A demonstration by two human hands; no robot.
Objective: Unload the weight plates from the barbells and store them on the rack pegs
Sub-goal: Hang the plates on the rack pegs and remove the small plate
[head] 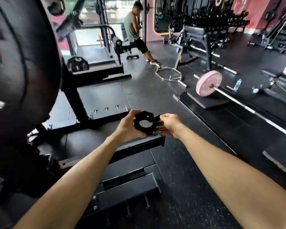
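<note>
One large black round weight plate (15,66) fills our nine o'clock, blurred. At centre, our left hand (128,126) grips one black ring-shaped plastic barbell collar (144,123); our right hand (169,123) pinches its lever. At three o'clock, one pink round weight plate (208,83) sits on one steel barbell (248,108).

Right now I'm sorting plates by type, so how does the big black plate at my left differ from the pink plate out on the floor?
The black plate is dark with white markings, close up and blurred, filling the left edge; the pink plate is pale with faint lettering and sits farther off. The pink plate is on a barbell resting on the floor; what carries the black plate is hidden. Both are round discs standing on edge.
</note>
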